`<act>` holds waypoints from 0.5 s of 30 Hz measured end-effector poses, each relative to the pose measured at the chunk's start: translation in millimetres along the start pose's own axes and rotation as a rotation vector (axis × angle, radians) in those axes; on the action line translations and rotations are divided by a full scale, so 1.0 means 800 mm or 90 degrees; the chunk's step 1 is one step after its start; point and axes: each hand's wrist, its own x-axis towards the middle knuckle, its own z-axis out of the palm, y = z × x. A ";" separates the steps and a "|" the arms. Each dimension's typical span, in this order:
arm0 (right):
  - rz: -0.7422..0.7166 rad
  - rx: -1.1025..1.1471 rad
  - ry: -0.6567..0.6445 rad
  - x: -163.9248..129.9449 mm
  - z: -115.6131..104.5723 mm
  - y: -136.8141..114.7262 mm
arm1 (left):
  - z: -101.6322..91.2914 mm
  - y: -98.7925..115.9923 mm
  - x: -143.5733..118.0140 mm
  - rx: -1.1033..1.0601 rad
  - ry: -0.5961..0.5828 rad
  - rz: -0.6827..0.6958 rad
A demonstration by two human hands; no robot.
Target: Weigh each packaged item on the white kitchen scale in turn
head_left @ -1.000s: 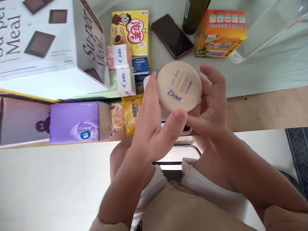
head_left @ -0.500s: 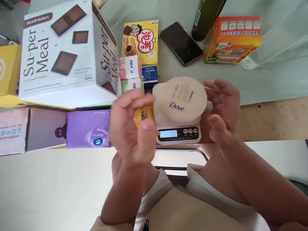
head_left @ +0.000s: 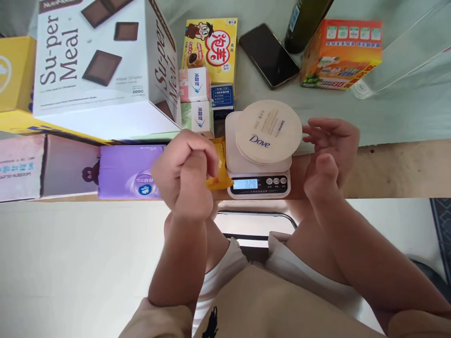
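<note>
Two bare hands are off the round Dove jar (head_left: 268,131) now; a second ago both were wrapped around it in the air, and half a second ago they had just spread away from it. The jar sits flat on the white kitchen scale (head_left: 259,172), lid up, at about twelve o'clock from the person's lap. The scale's blue display reads what looks like 329.

The left hand (head_left: 185,176) has curled into a loose fist at roughly nine o'clock of the scale, fingers folded in and holding nothing I can make out; it hovers in front of a yellow snack packet (head_left: 219,165) and a purple tissue pack (head_left: 128,171). The right hand (head_left: 329,157) hangs at three o'clock of the jar, fingers slack and open, fingertips just beside the lid's rim but apart from it.

The view has also shifted a little since the earlier pictures, so the boxes at the back sit differently in it.

Containers: the jar's lid is on, so its contents are hidden. At ten o'clock stands the big white Su-per Meal box (head_left: 95,70), shut. Beside it are two small cartons (head_left: 195,101) stacked, a small blue box (head_left: 221,96), and a yellow cartoon box (head_left: 210,47) lying flat. At twelve lies a dark phone (head_left: 269,55), with a green bottle (head_left: 306,23) and an orange box (head_left: 341,54) towards one o'clock. A clear plastic container (head_left: 401,51) lies at two o'clock; what it holds I cannot tell.
</note>
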 end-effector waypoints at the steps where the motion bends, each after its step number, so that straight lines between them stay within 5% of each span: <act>1: -0.001 -0.001 0.000 0.000 0.000 0.000 | -0.001 -0.001 0.000 0.006 -0.011 -0.009; 15: -0.078 -0.121 -0.044 0.016 -0.020 0.007 | 0.015 -0.032 0.002 0.074 -0.092 -0.078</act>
